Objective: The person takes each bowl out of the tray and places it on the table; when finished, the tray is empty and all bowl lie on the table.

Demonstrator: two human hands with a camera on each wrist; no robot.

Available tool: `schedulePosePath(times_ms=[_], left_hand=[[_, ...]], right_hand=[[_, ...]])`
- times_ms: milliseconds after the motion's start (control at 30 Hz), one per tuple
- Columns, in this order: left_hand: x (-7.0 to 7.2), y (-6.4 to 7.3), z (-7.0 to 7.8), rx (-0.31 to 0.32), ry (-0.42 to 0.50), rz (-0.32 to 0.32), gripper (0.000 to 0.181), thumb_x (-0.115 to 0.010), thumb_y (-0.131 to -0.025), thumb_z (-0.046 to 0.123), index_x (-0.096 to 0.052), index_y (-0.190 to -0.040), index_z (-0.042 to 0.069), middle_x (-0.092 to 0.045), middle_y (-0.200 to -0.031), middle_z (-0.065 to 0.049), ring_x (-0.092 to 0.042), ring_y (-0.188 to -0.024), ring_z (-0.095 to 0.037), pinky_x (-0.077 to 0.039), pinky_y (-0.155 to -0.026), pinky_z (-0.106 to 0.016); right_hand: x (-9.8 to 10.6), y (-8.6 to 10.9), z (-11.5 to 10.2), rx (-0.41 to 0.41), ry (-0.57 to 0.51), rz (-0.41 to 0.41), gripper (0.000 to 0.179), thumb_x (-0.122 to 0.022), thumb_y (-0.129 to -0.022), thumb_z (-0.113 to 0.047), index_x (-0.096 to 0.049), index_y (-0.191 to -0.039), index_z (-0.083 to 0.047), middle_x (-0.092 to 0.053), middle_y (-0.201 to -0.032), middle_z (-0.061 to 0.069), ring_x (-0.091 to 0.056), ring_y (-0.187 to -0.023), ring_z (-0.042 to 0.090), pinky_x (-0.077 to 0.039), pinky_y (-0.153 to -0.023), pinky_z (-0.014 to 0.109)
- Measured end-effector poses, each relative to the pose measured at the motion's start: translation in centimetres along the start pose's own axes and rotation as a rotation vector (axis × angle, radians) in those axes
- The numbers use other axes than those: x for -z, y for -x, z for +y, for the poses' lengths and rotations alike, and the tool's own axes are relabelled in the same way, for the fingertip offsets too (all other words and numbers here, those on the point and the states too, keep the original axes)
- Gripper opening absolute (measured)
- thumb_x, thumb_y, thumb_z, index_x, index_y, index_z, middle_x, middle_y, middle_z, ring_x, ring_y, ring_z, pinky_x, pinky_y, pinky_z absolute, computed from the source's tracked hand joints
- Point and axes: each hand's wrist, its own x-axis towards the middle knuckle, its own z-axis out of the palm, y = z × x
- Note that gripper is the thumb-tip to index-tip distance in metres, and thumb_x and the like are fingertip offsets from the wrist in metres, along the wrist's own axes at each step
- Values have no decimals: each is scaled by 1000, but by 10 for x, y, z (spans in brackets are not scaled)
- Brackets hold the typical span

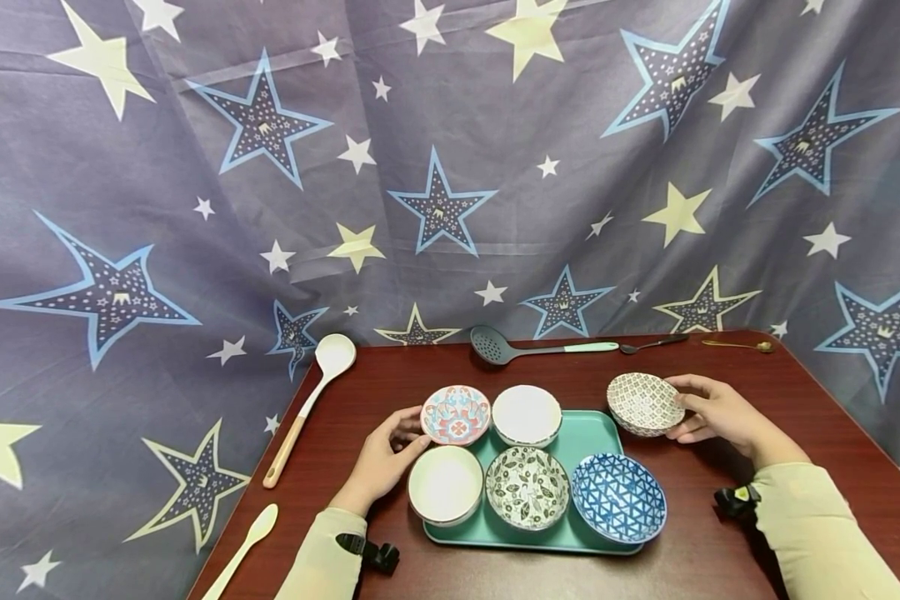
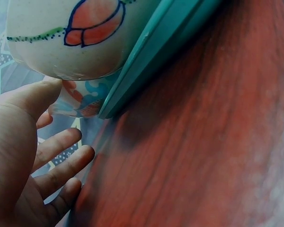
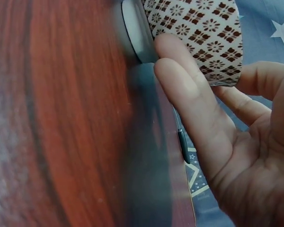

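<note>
My left hand is at the left side of a red-and-blue patterned bowl, thumb and index finger at its side, the other fingers spread below. This bowl is at the far left corner of a green tray. With my right hand I hold a brown-and-white patterned bowl by its right side, beyond the tray's right edge; fingers lie along its wall. Also on the tray are a white bowl, a cream bowl, a leaf-patterned bowl and a blue-and-white bowl.
A white ladle with a wooden handle and a cream spoon lie on the left. Along the back edge lie a dark slotted spoon, a small dark spoon and a thin gold spoon. A star-patterned cloth hangs behind.
</note>
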Motion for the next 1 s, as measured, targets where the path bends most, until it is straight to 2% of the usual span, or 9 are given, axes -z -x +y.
schedulePosePath(times_ms=[233, 567, 767, 1000], left_hand=[[-1, 0, 2, -7, 28, 13, 50, -78, -97, 23, -61, -144, 20, -72, -119, -4, -70, -102, -26, -50, -78, -36], [1, 1, 3, 18, -4, -6, 49, -77, -98, 32, -61, -144, 27, -72, -118, 6, -70, -101, -14, -51, -80, -33], [1, 0, 2, 26, -6, -11, 49, -75, -98, 39, -60, -144, 30, -71, -119, 8, -70, -102, -12, -51, -81, -33], [1, 1, 1, 3, -8, -9, 49, -76, -98, 36, -60, -144, 28, -71, -119, 6, -70, -101, -14, -52, -80, -32]], right_hand=[[-3, 0, -2, -14, -7, -3, 52, -46, -112, -14, -28, -154, 10, -70, -109, 23, -77, -84, 39, -62, -71, 52], [-6, -1, -2, -45, -24, 1, 54, -48, -111, -14, -28, -156, 8, -70, -109, 21, -77, -85, 39, -62, -73, 53], [-5, -2, -1, -47, -25, -6, 55, -48, -111, -14, -28, -157, 8, -70, -109, 20, -77, -86, 39, -61, -73, 53], [-5, -2, 0, -46, -30, -14, 55, -48, -111, -15, -28, -157, 8, -70, -109, 20, -77, -86, 38, -61, -73, 53]])
